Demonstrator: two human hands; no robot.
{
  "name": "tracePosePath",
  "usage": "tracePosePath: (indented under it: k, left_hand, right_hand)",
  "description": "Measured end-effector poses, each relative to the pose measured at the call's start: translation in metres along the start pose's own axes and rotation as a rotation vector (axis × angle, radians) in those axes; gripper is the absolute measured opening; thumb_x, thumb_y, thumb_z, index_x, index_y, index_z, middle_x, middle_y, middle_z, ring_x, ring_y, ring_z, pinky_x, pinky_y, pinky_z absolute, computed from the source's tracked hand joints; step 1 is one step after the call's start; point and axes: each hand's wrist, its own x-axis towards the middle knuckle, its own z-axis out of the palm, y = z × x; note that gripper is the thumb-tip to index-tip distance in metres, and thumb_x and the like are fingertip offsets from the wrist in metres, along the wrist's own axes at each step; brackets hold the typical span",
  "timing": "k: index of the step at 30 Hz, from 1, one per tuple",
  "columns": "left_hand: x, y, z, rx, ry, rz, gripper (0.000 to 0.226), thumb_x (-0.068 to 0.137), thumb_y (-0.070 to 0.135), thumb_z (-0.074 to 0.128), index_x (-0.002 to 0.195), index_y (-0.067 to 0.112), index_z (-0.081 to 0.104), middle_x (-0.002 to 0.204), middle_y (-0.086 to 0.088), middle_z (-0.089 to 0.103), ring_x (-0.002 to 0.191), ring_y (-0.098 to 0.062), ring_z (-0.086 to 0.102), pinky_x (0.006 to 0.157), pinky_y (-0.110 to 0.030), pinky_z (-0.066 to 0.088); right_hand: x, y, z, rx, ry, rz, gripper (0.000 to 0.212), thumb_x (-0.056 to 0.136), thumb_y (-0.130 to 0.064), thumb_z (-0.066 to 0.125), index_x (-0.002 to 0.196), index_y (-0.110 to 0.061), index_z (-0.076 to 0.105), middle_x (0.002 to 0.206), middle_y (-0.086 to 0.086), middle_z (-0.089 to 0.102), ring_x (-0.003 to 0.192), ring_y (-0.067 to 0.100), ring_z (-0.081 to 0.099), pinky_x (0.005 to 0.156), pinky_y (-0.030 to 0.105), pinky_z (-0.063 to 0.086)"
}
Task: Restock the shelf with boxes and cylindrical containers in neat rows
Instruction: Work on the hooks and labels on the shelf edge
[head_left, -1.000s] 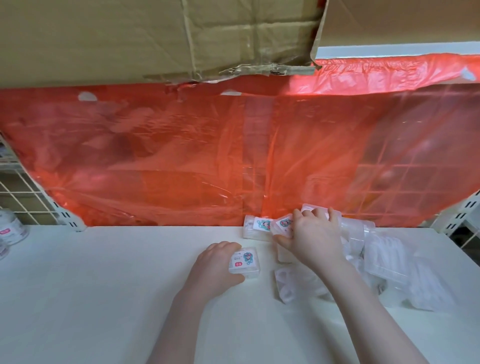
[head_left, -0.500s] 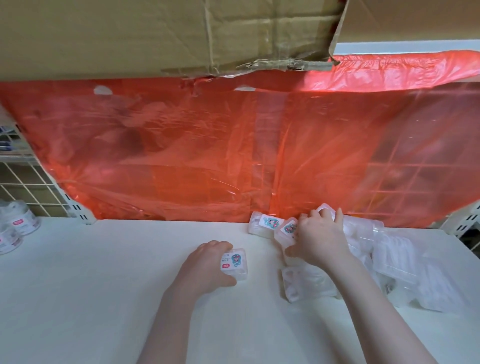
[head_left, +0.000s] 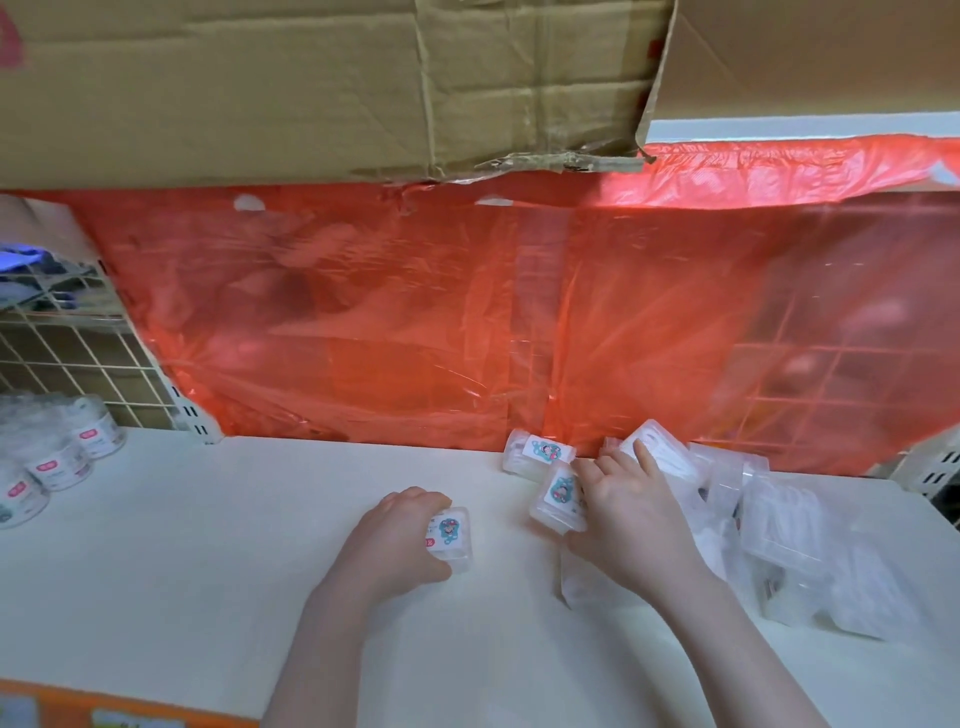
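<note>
White shelf (head_left: 182, 561), red plastic sheet (head_left: 415, 322) hanging behind, cardboard (head_left: 311, 88) above. Left hand (head_left: 400, 545) curls round a small clear box (head_left: 451, 532) with cartoon label, mid-shelf. Right hand (head_left: 631, 504) grips a tilted second box (head_left: 558, 496); fingers partly hidden. Third box (head_left: 537, 453) at the sheet. Clear pile (head_left: 779, 545) right, blurred. Jars (head_left: 57, 462) far left, cut off.

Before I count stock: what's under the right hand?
The right hand rests on a labelled clear box and the pile of clear boxes. Whatever lies directly under the palm is covered.
</note>
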Motion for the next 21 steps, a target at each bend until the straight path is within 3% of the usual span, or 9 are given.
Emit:
tracePosePath:
  k: [4,6,8,9,11,13,21]
  left_hand:
    - [-0.019,0.0,-0.007,0.012,0.032,-0.034,0.057,0.071,0.029,0.068,0.126,0.028,0.051,0.116,0.009,0.052,0.108,-0.012,0.048,0.091,-0.028,0.043]
    - [-0.03,0.002,-0.009,0.018,0.047,-0.053,0.056,0.072,0.028,0.067,0.126,0.028,0.05,0.116,0.01,0.052,0.108,-0.011,0.047,0.091,-0.028,0.043]
    - [-0.041,0.005,-0.008,0.025,0.057,-0.068,0.056,0.072,0.029,0.067,0.125,0.028,0.05,0.116,0.01,0.052,0.108,-0.011,0.047,0.09,-0.027,0.043]
    - [-0.046,0.006,-0.007,0.026,0.059,-0.074,0.055,0.073,0.03,0.067,0.125,0.029,0.05,0.116,0.011,0.052,0.107,-0.01,0.047,0.089,-0.026,0.043]
    - [-0.058,0.009,-0.005,0.034,0.062,-0.086,0.056,0.074,0.031,0.068,0.127,0.029,0.049,0.117,0.011,0.052,0.108,-0.01,0.047,0.089,-0.025,0.043]
    - [-0.069,0.01,-0.002,0.044,0.063,-0.1,0.059,0.074,0.032,0.069,0.129,0.029,0.048,0.12,0.011,0.051,0.11,-0.009,0.046,0.091,-0.025,0.042]
    - [-0.106,0.0,-0.005,0.032,0.116,-0.103,0.061,0.073,0.031,0.07,0.13,0.026,0.049,0.119,0.009,0.053,0.11,-0.01,0.049,0.091,-0.025,0.042]
  right_hand:
    - [-0.01,-0.007,-0.003,0.08,0.078,-0.066,0.061,0.022,-0.033,0.084,0.076,-0.012,0.066,0.062,0.0,0.059,0.057,0.021,0.059,0.084,0.033,0.037]
    - [-0.016,-0.009,-0.005,0.136,0.053,-0.066,0.062,0.021,-0.034,0.084,0.077,-0.014,0.066,0.063,-0.001,0.058,0.053,0.02,0.057,0.067,0.029,0.048]
    - [-0.024,-0.01,-0.006,0.179,-0.007,-0.057,0.062,0.028,-0.034,0.083,0.083,-0.014,0.066,0.068,-0.001,0.058,0.055,0.02,0.057,0.051,0.027,0.046]
    - [-0.027,-0.011,-0.006,0.192,-0.046,-0.054,0.061,0.038,-0.034,0.082,0.092,-0.014,0.065,0.077,0.0,0.059,0.063,0.021,0.06,0.053,0.029,0.046]
    - [-0.034,-0.013,-0.01,0.217,-0.115,-0.09,0.058,0.066,-0.032,0.071,0.119,-0.015,0.055,0.103,0.003,0.057,0.092,0.024,0.058,0.073,0.033,0.046]
    - [-0.041,-0.013,-0.01,0.246,-0.119,-0.129,0.06,0.079,-0.031,0.059,0.134,-0.017,0.04,0.12,0.003,0.05,0.11,0.024,0.05,0.087,0.032,0.041]
    - [-0.067,-0.029,-0.015,0.294,-0.103,-0.141,0.064,0.078,-0.025,0.06,0.138,-0.017,0.04,0.12,0.002,0.052,0.111,0.023,0.049,0.084,0.03,0.041]
